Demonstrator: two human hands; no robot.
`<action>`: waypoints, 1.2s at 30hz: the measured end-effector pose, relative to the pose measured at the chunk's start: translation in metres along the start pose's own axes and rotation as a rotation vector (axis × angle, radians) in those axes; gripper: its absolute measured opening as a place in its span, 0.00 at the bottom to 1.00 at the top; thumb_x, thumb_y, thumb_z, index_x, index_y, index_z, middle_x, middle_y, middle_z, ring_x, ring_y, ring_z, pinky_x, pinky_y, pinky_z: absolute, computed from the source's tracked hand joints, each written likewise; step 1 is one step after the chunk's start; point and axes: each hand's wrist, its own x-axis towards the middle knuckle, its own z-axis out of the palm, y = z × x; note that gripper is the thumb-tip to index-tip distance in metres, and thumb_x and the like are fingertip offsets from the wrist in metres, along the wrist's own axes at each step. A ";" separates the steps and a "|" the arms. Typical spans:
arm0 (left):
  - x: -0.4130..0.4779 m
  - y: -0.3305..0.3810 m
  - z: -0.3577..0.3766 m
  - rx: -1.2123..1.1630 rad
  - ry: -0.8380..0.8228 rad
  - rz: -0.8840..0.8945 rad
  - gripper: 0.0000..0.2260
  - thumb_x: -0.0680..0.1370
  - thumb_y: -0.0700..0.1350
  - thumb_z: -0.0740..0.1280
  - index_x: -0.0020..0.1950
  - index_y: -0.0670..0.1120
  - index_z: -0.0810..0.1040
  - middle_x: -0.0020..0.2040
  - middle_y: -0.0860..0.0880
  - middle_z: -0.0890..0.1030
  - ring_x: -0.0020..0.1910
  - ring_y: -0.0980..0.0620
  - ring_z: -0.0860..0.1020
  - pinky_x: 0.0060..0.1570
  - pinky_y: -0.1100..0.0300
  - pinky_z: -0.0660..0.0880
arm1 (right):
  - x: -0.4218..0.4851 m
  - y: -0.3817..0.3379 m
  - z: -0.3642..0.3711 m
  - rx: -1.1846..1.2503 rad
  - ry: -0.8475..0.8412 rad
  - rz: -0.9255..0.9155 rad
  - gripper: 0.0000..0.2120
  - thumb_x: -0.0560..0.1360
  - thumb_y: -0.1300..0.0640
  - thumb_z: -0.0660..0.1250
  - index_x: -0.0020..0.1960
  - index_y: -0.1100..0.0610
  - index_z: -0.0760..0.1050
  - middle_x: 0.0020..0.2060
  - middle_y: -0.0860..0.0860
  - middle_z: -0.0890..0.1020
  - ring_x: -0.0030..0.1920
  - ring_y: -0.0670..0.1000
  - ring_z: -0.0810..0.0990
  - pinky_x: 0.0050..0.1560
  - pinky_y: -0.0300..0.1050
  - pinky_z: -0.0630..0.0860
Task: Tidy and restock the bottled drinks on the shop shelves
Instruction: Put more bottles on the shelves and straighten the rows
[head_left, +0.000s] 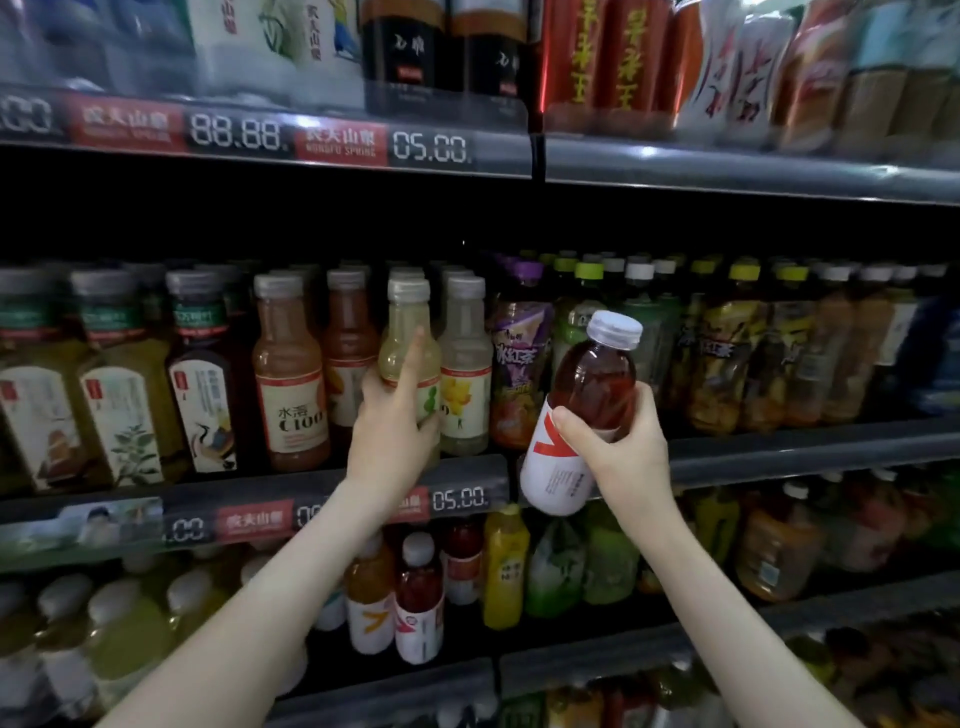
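The left hand (392, 415) curls its fingers round a pale bottle (410, 332) standing on the shelf (779, 449), forefinger straight up its side. The right hand (618, 441) clasps a tilted red bottle (592, 384) off the shelf, cap above the fingers.

A tilted bottle (589, 389) is being held before the middle shelf (779, 447), right of a standing bottle (399, 353) being gripped there.

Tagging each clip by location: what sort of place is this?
Probably a shop's drinks aisle: tiered shelves, rows of bottled drinks, digital price tags on shelf edges. Left hand grips a pale bottle; right hand a red bottle.
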 end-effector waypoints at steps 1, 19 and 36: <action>0.000 0.002 0.000 0.009 0.006 -0.004 0.44 0.76 0.46 0.69 0.74 0.68 0.37 0.66 0.32 0.65 0.39 0.41 0.77 0.41 0.56 0.73 | 0.000 0.002 0.000 -0.001 -0.024 0.009 0.21 0.66 0.51 0.78 0.54 0.45 0.71 0.45 0.39 0.82 0.46 0.36 0.81 0.39 0.30 0.76; -0.200 -0.094 0.027 0.331 -0.274 0.112 0.27 0.70 0.36 0.73 0.69 0.44 0.73 0.64 0.35 0.74 0.61 0.35 0.75 0.55 0.45 0.76 | -0.136 0.157 0.046 0.006 -0.211 0.403 0.30 0.66 0.59 0.79 0.60 0.47 0.68 0.54 0.41 0.79 0.53 0.35 0.78 0.52 0.35 0.72; -0.191 -0.115 0.133 0.169 -0.485 -0.332 0.36 0.80 0.39 0.61 0.76 0.51 0.37 0.74 0.38 0.59 0.53 0.39 0.78 0.42 0.59 0.73 | -0.114 0.235 0.113 -0.467 -0.222 0.437 0.31 0.69 0.51 0.76 0.65 0.59 0.64 0.55 0.52 0.73 0.58 0.60 0.76 0.48 0.47 0.70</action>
